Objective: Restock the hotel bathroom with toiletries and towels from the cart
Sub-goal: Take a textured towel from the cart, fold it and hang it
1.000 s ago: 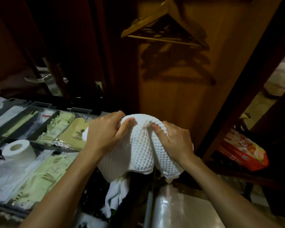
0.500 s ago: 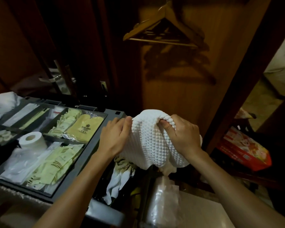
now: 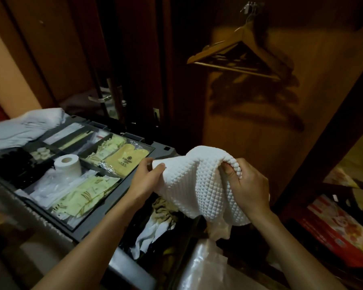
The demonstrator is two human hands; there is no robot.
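Dim warm light, blurred edges

White waffle-textured towel (image 3: 199,185), grey tray (image 3: 113,206), pale yellow sachets (image 3: 86,195)

Towel (image 3: 199,185) covers left hand (image 3: 147,178) fingertips; sachets (image 3: 86,193) illegible.

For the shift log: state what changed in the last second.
The left hand and right hand drew somewhat apart, spreading the towel wider between them. The left now pinches one edge and the right bunches the other end. Nothing was taken or let go: both still hold the towel. The toilet roll and sachets lie unchanged in the tray.
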